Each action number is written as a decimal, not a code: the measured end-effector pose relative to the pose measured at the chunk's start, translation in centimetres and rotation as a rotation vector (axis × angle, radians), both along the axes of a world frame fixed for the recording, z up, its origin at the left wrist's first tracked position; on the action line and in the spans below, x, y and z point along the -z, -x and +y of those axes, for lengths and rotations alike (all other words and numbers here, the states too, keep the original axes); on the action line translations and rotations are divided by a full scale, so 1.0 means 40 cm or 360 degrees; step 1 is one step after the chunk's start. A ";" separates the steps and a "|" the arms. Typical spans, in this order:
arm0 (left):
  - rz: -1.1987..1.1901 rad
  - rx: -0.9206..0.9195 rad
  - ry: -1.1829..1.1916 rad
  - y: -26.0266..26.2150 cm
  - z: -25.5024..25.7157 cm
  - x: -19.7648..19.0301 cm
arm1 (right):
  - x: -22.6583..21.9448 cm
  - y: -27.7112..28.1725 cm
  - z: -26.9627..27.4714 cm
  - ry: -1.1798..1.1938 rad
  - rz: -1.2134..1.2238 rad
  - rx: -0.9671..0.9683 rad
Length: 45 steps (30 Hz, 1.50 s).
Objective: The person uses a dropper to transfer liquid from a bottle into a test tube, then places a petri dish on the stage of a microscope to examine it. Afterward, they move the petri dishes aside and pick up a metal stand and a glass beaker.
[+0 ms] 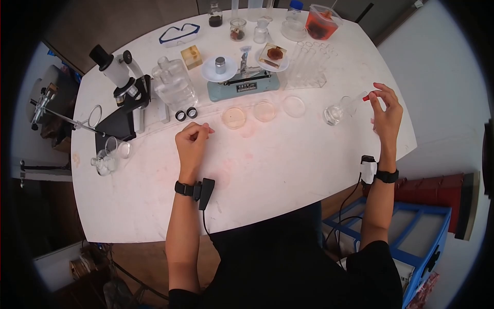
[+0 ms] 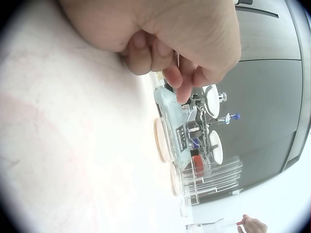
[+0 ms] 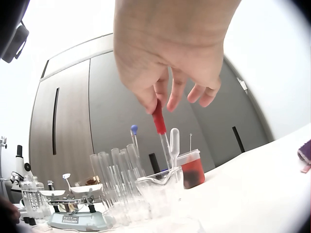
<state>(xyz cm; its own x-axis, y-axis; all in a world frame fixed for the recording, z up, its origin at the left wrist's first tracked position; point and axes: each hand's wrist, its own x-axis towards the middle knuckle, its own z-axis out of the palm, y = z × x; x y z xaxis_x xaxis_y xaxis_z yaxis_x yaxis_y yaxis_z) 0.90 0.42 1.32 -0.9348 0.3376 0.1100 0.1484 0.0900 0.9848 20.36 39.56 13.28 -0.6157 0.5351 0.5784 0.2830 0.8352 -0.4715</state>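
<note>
My right hand (image 1: 387,110) pinches the red rubber bulb of a glass dropper (image 3: 159,120) between thumb and fingertips, the other fingers spread. The dropper's glass tube points down at a clear glass beaker (image 3: 158,189), overlapping its rim in the right wrist view. A clear plastic pipette (image 3: 175,141) stands upright beside the tube. Just left of that hand is a clear glass vessel (image 1: 332,115) in the head view. My left hand (image 1: 191,147) rests on the table, fingers loosely curled and holding nothing. Closest to it are a petri dish (image 1: 234,118) and two small black-rimmed pieces (image 1: 186,114).
Two more petri dishes (image 1: 264,110) lie mid-table. Behind them stand a balance (image 1: 243,88), a rack of test tubes (image 1: 307,64) and a red-filled container (image 1: 321,23). A microscope (image 1: 116,77), a clear bottle (image 1: 175,82) and a metal stand (image 1: 67,116) occupy the left.
</note>
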 end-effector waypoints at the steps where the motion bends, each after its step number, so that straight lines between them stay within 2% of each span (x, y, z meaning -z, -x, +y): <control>1: 0.0023 -0.0004 -0.0029 -0.002 0.002 -0.002 | 0.001 -0.004 0.003 0.0028 0.0014 -0.0033; 3: 0.0030 -0.0008 -0.0031 0.001 0.003 0.005 | -0.003 -0.003 -0.002 0.0057 0.0033 -0.0070; 5: 0.0035 -0.0013 -0.0033 0.002 0.000 0.007 | -0.017 -0.004 -0.018 0.0254 0.0139 -0.0055; 12: -0.0009 0.0017 -0.0015 0.005 -0.007 0.007 | 0.010 -0.005 0.000 0.0160 0.0158 -0.0149; 17: -0.0003 0.0008 -0.0035 0.005 -0.006 0.008 | 0.000 -0.004 -0.028 0.0405 0.0288 -0.0075; 21: 0.0020 0.0007 -0.0014 0.007 -0.005 0.016 | -0.012 -0.008 -0.040 0.0385 0.0331 -0.0043; 24: 0.0019 -0.0003 0.0011 0.003 -0.003 0.009 | -0.036 -0.005 -0.075 0.0506 0.0397 0.0087; 26: 0.0019 -0.0006 0.0028 0.001 -0.004 0.002 | -0.041 -0.004 -0.083 0.0619 0.0558 0.0122; 31: -0.0005 -0.0010 0.0081 0.002 -0.006 0.001 | -0.060 0.012 -0.100 0.0468 0.0844 0.0037; 34: 0.0005 -0.0025 0.0044 0.000 -0.002 0.001 | -0.071 0.038 -0.118 0.0575 0.0946 -0.0017; 37: -0.0001 -0.0029 0.0022 -0.001 0.000 0.001 | -0.069 0.088 -0.160 0.0624 0.0905 -0.0126; 45: -0.0061 -0.0065 0.0152 -0.006 0.006 -0.029 | 0.070 0.205 -0.196 0.1067 0.0648 -0.0248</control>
